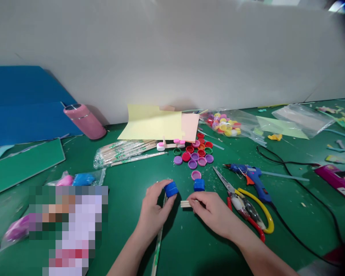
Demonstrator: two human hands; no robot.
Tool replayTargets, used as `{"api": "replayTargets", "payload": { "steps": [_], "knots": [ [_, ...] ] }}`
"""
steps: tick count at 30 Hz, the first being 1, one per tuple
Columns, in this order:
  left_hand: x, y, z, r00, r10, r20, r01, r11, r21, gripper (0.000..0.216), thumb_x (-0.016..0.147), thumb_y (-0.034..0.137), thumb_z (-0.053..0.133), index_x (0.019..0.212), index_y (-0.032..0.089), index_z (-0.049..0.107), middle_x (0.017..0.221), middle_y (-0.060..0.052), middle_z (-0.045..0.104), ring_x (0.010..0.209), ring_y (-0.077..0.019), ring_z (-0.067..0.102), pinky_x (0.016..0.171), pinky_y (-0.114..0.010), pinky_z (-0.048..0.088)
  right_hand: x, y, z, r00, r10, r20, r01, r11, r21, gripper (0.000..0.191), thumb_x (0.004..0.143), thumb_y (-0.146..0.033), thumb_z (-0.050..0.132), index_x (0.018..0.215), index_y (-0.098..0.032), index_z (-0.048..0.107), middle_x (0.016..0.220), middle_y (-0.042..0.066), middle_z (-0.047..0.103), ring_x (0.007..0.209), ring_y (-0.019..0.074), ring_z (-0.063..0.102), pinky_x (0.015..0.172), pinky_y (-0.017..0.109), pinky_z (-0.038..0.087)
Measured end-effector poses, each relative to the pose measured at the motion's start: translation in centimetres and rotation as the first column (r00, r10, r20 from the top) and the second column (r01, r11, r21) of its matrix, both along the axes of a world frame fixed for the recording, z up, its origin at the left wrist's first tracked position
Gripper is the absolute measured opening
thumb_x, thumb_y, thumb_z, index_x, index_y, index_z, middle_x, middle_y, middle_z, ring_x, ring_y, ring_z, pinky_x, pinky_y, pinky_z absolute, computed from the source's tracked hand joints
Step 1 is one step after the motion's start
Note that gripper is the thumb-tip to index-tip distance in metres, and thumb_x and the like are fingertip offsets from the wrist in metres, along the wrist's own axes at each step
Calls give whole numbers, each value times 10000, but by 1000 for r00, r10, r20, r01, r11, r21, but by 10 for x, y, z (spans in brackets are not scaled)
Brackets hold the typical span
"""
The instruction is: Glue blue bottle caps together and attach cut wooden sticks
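Observation:
My left hand (156, 207) is closed around a blue bottle cap (171, 189), its thumb and fingers on the cap's sides. Under that hand a thin stick in a printed wrapper (158, 249) runs toward the front edge. My right hand (208, 209) pinches a small bundle of short wooden sticks (185, 204) whose cut ends point left. Just beyond the right fingers stands another blue cap (199, 184). A pink cap (196, 175) lies right behind it, and several red, purple, orange and green caps (201, 161) are grouped farther back.
A blue glue gun (254, 176), scissors (224, 180) and red- and yellow-handled pliers (248, 214) lie right, with a black cord (301, 245). Wrapped sticks (126, 151), yellow paper (152, 122) and a bag of caps (224, 124) lie behind. A pink bottle (86, 120) leans at left.

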State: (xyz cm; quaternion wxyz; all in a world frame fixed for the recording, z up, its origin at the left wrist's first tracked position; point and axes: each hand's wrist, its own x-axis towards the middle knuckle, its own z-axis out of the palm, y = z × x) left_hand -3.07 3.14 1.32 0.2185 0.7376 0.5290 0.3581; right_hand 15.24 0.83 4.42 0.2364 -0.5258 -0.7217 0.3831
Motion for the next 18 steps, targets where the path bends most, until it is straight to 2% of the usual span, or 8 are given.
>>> {"api": "replayTargets", "payload": {
  "steps": [5, 9, 13, 18],
  "knots": [
    [1, 0, 2, 1000, 20, 14, -20, 1000, -9, 258, 732, 209, 555, 989, 223, 539, 992, -55, 643, 930, -216, 582, 801, -375, 446, -3, -3, -4, 1000, -18, 0, 18, 1000, -18, 246, 878, -210, 354, 718, -178, 537, 640, -8, 574, 584, 126, 518, 534, 214, 351],
    [1, 1, 2, 999, -31, 27, 31, 999, 11, 248, 732, 184, 545, 979, 206, 536, 983, -66, 624, 931, -213, 568, 808, -372, 437, -2, -4, -4, 999, -36, -13, 35, 998, -42, 234, 878, -214, 356, 724, -182, 529, 648, -9, 587, 591, 126, 525, 547, 216, 361],
    [1, 2, 1, 991, -120, -66, 122, 992, 30, 250, 718, 172, 558, 966, 204, 556, 970, -78, 597, 939, -229, 530, 797, -390, 417, 4, -5, -6, 994, -81, -79, 74, 994, -82, 235, 887, -240, 346, 743, -183, 524, 652, -16, 572, 575, 118, 506, 527, 208, 358],
    [0, 4, 1, 978, -157, -135, 160, 987, 11, 244, 725, 219, 575, 969, 215, 570, 931, -65, 623, 905, -235, 523, 778, -401, 393, 10, -6, -10, 981, -136, -138, 120, 986, -119, 246, 896, -265, 330, 786, -180, 532, 650, -21, 556, 556, 112, 489, 501, 201, 356]
  ]
}}
